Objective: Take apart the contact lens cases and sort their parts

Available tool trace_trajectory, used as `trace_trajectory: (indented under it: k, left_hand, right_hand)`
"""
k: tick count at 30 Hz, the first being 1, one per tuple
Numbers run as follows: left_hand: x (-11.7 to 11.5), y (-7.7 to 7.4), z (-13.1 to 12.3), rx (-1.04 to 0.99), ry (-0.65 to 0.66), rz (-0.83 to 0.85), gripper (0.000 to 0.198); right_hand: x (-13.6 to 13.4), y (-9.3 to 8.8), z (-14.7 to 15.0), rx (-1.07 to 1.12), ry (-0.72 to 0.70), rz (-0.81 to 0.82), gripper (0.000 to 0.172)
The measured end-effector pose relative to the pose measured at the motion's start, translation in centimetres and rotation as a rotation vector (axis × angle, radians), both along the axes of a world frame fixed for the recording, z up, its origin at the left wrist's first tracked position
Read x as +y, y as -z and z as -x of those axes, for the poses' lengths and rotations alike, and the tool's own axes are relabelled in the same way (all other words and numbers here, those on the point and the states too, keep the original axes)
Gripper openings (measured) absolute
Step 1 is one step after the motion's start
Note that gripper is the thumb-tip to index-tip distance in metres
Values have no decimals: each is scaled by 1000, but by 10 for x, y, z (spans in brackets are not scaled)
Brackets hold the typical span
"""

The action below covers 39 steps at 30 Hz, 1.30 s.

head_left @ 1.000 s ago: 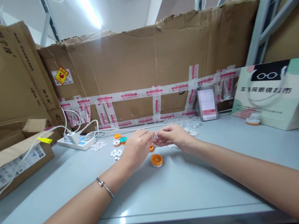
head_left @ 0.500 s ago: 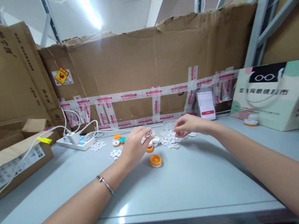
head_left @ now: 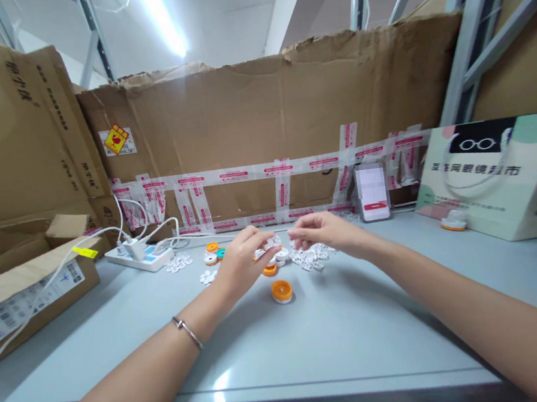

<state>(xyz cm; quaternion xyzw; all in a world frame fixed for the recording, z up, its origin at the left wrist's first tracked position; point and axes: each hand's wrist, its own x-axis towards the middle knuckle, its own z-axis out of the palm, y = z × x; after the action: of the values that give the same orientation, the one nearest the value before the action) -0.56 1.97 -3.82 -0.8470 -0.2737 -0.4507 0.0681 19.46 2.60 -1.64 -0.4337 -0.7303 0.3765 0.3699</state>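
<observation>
My left hand (head_left: 244, 259) is curled above the small parts, thumb and fingers closing on a small clear plastic piece (head_left: 270, 241) partly hidden by them. Close by on its right, my right hand (head_left: 324, 236) has its fingertips pinched together; anything between them is too small to make out. Below it lies a pile of small clear-and-white plastic pieces (head_left: 311, 258). White round parts (head_left: 282, 255) and an orange round part (head_left: 270, 270) sit beside my left thumb. Nearer me stands a round orange-and-white piece (head_left: 282, 292), untouched.
Left of my hand lie small white pieces (head_left: 208, 277), clear pieces (head_left: 178, 261) and orange, white and teal rounds (head_left: 212, 247). A power strip (head_left: 141, 258), an open carton (head_left: 30, 295), a phone (head_left: 373, 194) and a paper bag (head_left: 491, 180) edge the grey table (head_left: 344, 341).
My right hand has moved left from the clear pile toward my left hand. The left hand stays almost where it was, and the camera view has shifted slightly.
</observation>
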Motion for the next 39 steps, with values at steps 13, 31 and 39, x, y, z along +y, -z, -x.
trace_trajectory:
  k: [13,31,39]
  left_hand:
    - [2,-6,4,-53,50,15,24]
    - [-9,-27,21,354,149,530,26]
    - [-7,-8,15,585,109,691,47]
  right_hand:
    - [7,-4,-3,170,160,-17,17]
    - [36,0,-89,-548,532,1,42]
    - [-12,8,11,-511,-218,-69,43]
